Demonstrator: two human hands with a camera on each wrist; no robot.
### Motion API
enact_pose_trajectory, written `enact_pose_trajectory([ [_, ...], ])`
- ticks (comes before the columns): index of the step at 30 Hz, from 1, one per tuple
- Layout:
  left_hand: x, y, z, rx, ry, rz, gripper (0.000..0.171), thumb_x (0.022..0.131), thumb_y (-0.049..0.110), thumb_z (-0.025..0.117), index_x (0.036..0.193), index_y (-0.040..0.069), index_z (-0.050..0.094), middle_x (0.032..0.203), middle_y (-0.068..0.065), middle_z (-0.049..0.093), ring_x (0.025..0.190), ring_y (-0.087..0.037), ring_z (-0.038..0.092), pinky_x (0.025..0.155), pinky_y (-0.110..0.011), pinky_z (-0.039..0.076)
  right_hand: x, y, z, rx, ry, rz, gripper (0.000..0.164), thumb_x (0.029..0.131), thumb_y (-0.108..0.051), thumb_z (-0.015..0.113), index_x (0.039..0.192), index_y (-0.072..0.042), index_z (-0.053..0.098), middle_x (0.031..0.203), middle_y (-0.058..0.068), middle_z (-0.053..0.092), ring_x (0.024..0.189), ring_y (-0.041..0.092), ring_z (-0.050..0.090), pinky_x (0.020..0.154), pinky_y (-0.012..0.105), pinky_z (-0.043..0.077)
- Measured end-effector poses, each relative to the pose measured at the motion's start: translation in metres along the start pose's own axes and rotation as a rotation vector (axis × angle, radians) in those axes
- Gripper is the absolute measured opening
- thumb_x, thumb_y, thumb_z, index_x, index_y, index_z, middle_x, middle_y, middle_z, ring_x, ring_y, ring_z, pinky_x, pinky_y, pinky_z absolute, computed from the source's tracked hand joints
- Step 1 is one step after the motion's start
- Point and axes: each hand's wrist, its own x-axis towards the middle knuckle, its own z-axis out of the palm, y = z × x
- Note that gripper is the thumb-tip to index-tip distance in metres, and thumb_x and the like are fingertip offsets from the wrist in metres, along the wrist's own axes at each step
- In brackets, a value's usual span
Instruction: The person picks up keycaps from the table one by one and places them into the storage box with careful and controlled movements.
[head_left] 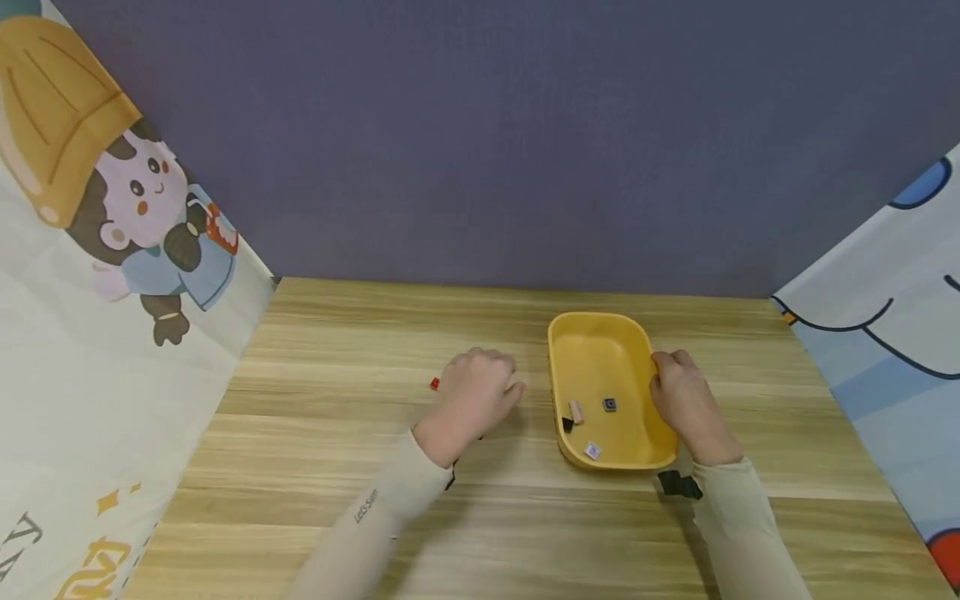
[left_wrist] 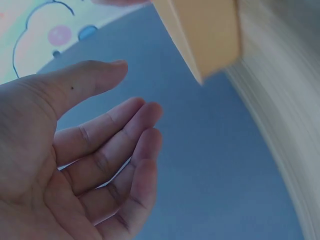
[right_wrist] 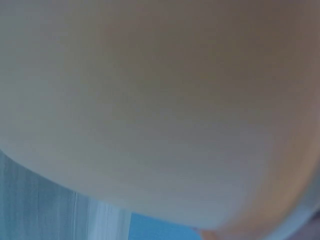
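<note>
A yellow tray [head_left: 600, 325] stands on the table, right of centre. My right hand [head_left: 686, 404] grips its right rim. In the tray lie a dark grey square piece [head_left: 610, 404], a pale pink bar-shaped piece [head_left: 576, 412], a small black piece [head_left: 567, 425] and a whitish square piece [head_left: 592, 450]. My left hand [head_left: 480, 387] hovers left of the tray. The left wrist view shows its fingers [left_wrist: 107, 145] loosely bent and thumb apart, with nothing held. Just left of that hand is a small red piece [head_left: 435, 383]. A blurred pale surface fills most of the right wrist view.
Small dark bits on the wooden table [head_left: 300, 467] show partly behind the left forearm. A black object [head_left: 678, 484] sits by the right wrist. A dark blue panel [head_left: 510, 150] rises along the table's back edge, with printed cloths on both sides.
</note>
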Motion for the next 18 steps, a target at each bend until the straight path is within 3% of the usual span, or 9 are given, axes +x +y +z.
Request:
enact_pose_trajectory([
  [5, -0.01, -0.034, -0.002, -0.044, -0.007, -0.11, 0.02, 0.089, 0.026, 0.078, 0.098, 0.009, 0.076, 0.088, -0.005, 0.072, 0.076, -0.022, 0.068, 0.065, -0.035, 0.057, 0.0, -0.001, 0.0, 0.001, -0.001, -0.006, 0.029, 0.091, 0.009, 0.054, 0.116, 0.022, 0.055, 0.102, 0.036, 0.052, 0.091, 0.049, 0.057, 0.077, 0.058, 0.051],
  [11, -0.026, -0.077, 0.003, -0.083, -0.076, -0.273, 0.021, 0.091, 0.021, 0.076, 0.105, 0.005, 0.075, 0.096, -0.009, 0.072, 0.083, -0.026, 0.069, 0.069, -0.039, 0.058, 0.0, -0.002, 0.0, 0.005, 0.0, -0.012, 0.028, 0.091, 0.009, 0.053, 0.116, 0.022, 0.055, 0.102, 0.036, 0.052, 0.092, 0.049, 0.057, 0.077, 0.059, 0.051],
  [15, -0.034, -0.093, 0.009, -0.096, -0.115, -0.324, 0.024, 0.089, 0.022, 0.078, 0.102, 0.002, 0.074, 0.095, -0.012, 0.072, 0.081, -0.027, 0.068, 0.068, -0.039, 0.057, 0.0, -0.002, 0.0, 0.003, -0.005, -0.004, 0.029, 0.091, 0.009, 0.053, 0.117, 0.022, 0.054, 0.104, 0.037, 0.052, 0.093, 0.05, 0.057, 0.078, 0.059, 0.051],
  [18, -0.037, -0.097, 0.014, -0.102, -0.156, -0.358, 0.022, 0.088, 0.025, 0.078, 0.087, 0.003, 0.072, 0.08, -0.009, 0.068, 0.068, -0.022, 0.062, 0.059, -0.035, 0.054, 0.0, -0.001, 0.0, 0.0, -0.005, 0.001, 0.03, 0.091, 0.009, 0.054, 0.117, 0.022, 0.054, 0.105, 0.037, 0.052, 0.094, 0.05, 0.057, 0.079, 0.06, 0.051],
])
